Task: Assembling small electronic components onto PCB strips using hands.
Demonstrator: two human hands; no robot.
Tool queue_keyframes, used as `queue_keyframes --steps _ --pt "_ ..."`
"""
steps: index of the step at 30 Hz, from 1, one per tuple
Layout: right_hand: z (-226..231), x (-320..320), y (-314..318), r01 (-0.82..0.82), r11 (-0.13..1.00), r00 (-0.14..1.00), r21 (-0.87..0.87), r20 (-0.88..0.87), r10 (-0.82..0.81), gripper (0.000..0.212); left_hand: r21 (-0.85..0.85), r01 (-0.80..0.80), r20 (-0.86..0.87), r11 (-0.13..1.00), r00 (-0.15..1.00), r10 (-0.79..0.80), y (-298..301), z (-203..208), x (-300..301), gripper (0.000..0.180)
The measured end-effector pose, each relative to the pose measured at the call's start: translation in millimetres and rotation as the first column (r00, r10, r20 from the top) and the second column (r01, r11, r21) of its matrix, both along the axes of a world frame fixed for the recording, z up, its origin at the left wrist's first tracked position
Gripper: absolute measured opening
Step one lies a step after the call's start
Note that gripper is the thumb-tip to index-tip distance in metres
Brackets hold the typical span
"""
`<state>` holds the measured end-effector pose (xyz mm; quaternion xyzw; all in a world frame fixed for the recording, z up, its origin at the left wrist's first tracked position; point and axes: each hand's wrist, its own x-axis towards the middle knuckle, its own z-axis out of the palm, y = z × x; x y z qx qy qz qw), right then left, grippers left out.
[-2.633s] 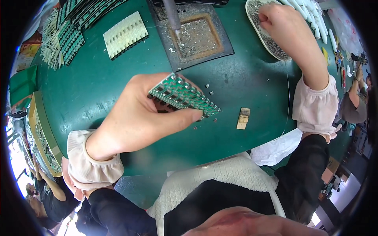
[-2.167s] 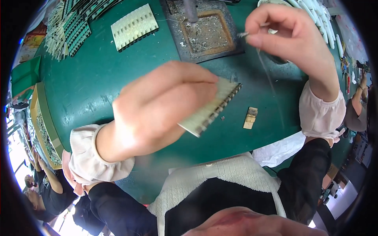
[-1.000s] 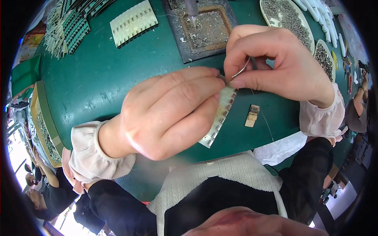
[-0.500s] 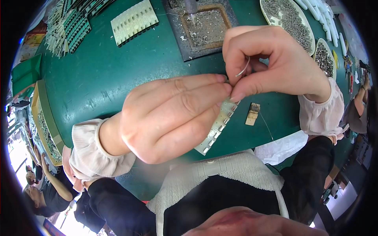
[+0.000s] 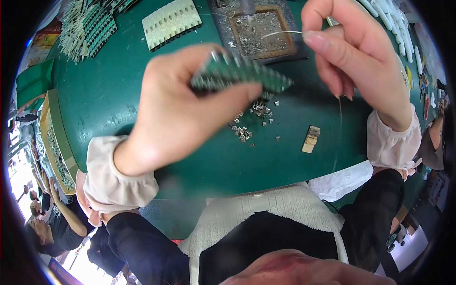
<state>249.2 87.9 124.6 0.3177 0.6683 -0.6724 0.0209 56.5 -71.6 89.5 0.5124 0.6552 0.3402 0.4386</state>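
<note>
Above the middle of the table, my left hand (image 5: pixel 164 111) grips a green circuit board (image 5: pixel 244 73), tilted, with small metal parts along its edges. My right hand (image 5: pixel 358 57) is raised to the right, thumb and forefinger pinching a thin silvery wire (image 5: pixel 282 33) that looks like solder. The wire's free end points left over a dark tray (image 5: pixel 270 53) littered with metal bits; a thin strand also hangs below this hand. Blurred at the tray's top is a soldering iron tip (image 5: pixel 248 8). Loose small metal clips (image 5: pixel 243 134) lie beneath the board.
A small wooden block (image 5: pixel 311 139) rests on the green table at right. A pale board panel (image 5: pixel 172 24) lies at the back, beside stacked boards (image 5: pixel 97 26) at far left. A long box (image 5: pixel 59 137) edges the left side; white tubes (image 5: pixel 392 23) lie far right.
My hands have separated: the right moved up and right with the wire, the left lifted the board up and left, turning its green side into view. Loose clips now show on the table.
</note>
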Motion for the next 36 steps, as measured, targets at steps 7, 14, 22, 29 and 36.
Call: queue_keyframes --steps 7,14,22,29,36 --pt "-7.0 3.9 -10.3 -0.051 0.898 0.993 0.437 -0.073 0.092 0.011 -0.090 -0.193 0.734 0.977 0.650 0.196 17.5 -15.9 -21.9 0.022" --pt "-13.4 5.0 -4.7 0.079 0.928 0.976 0.363 -0.219 0.003 0.010 -0.051 -0.184 0.801 0.982 0.580 0.150 21.7 -10.5 -25.8 0.023" --pt "-28.8 9.1 0.6 -0.040 0.837 0.960 0.545 -0.211 0.183 0.011 -0.043 -0.251 0.752 0.967 0.629 0.197 14.9 -19.7 -38.0 0.023" --pt "-20.4 -1.3 -8.9 0.086 0.944 0.965 0.317 -0.261 0.000 0.011 -0.033 -0.255 0.738 0.966 0.646 0.196 15.4 -20.7 -41.3 0.023" --pt "-14.0 0.1 -6.0 0.086 0.956 0.972 0.280 -0.235 -0.019 0.011 -0.044 -0.263 0.734 0.964 0.646 0.209 16.3 -14.9 -37.4 0.023"
